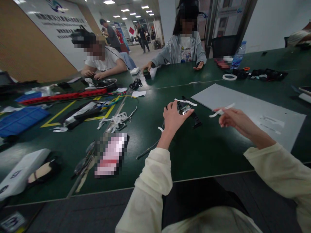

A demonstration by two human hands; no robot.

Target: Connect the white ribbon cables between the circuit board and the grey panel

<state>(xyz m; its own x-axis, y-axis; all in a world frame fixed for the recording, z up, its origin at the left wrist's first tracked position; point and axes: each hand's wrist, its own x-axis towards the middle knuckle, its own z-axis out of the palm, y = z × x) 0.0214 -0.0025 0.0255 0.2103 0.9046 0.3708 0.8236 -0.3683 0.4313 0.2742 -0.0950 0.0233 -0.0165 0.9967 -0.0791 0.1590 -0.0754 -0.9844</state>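
My left hand (173,118) is closed around a small black device (186,110) with a shiny metal part, held just above the dark green table (206,152). A white tape strip (186,102) lies across the device's top. My right hand (233,119) is raised to the right of it, fingers pinched on another short strip of white tape (221,111). A small bit of tape (160,129) sticks near my left wrist. Both arms wear cream sleeves.
A grey board (250,111) lies right of my hands. A tape roll (229,77) and a water bottle (238,55) stand farther back. White tape scraps (116,120), cables and a red strip (65,96) lie left. Two people sit across the table.
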